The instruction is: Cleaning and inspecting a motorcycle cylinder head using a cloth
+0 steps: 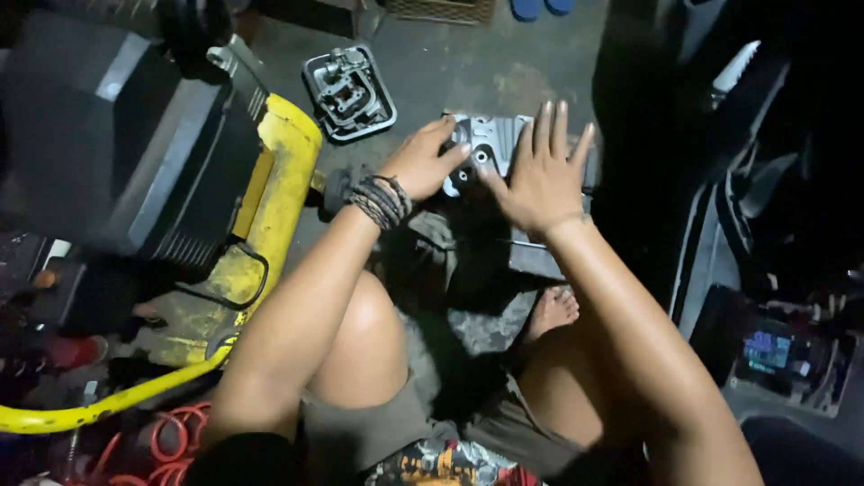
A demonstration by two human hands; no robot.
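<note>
Head camera looks straight down at your knees and at a grey cast-metal engine part (490, 144), probably a cylinder head or cover, lying flat on the concrete floor (450, 72) just ahead of your bare foot (553, 310). Your left hand (423, 162), with dark braided bands (382, 200) at the wrist, rests curled on the part's left edge, fingers bent over it but not clearly clamped. Your right hand (540, 171) lies open on top, fingers spread and flat, pressing rather than gripping. Expect this casting to be stiff and fairly heavy for its size, with hard edges, bolt holes and likely an oily film, so it may slip under a flat palm. Judging from its shape, you get the surest hold by hooking fingers under opposite edges, one hand each side, and keeping them clear of the machined face. A second, similar casting (349, 93) sits well apart on the floor beyond your left hand, next to the yellow frame (288, 180) of a dark machine (126, 135). Red hose coils (175, 436) lie near your left thigh.
</note>
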